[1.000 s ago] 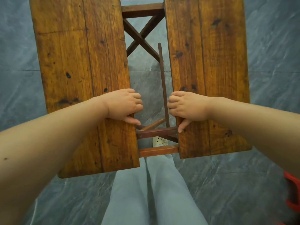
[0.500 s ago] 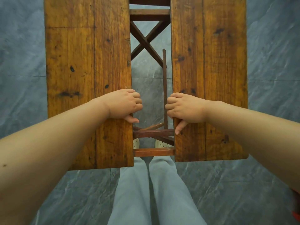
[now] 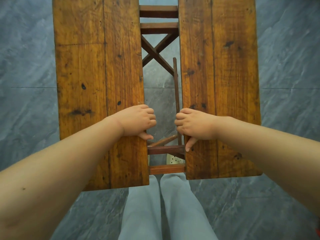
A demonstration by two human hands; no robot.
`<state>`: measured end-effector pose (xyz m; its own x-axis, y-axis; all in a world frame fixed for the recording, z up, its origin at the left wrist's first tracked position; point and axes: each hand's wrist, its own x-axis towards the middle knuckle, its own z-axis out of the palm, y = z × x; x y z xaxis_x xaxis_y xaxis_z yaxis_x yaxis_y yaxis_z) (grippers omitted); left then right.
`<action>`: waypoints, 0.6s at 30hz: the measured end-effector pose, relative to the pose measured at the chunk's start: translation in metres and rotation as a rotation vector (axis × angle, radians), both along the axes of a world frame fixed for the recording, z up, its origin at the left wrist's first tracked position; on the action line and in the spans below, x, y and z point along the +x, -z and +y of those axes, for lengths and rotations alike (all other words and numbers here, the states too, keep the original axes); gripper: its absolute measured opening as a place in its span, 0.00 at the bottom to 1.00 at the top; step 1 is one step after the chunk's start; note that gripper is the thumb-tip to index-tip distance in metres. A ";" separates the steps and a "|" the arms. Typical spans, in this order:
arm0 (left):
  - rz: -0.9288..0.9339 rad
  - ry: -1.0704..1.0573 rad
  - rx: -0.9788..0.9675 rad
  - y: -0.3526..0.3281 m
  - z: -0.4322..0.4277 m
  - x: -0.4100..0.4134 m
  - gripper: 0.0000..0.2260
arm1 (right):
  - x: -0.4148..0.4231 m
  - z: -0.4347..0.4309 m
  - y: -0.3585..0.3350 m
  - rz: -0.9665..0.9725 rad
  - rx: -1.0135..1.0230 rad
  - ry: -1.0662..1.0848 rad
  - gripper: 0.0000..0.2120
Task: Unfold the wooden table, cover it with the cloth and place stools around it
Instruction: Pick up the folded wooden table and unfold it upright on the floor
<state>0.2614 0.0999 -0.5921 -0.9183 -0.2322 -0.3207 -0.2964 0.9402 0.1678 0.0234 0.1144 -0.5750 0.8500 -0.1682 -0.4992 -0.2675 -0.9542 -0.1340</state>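
Both grips were closed on the wooden table: your left hand curled over the inner edge of the left leaf, your right hand over the inner edge of the right leaf. The table stood on the grey floor directly before you, leaves apart, cross-braced frame showing in the gap. Judged stiff and heavy; inner edges near you offered sound purchase. A loose slat in the gap risked pinching fingers.
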 end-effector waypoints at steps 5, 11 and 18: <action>0.027 -0.007 0.019 0.017 0.009 -0.008 0.24 | 0.014 0.007 0.015 0.002 0.018 -0.010 0.38; 0.055 -0.006 0.008 0.027 0.006 -0.007 0.23 | 0.024 0.002 0.025 -0.024 -0.002 -0.019 0.38; 0.124 -0.040 -0.034 0.034 0.010 -0.001 0.22 | 0.030 0.005 0.033 -0.050 0.004 -0.015 0.37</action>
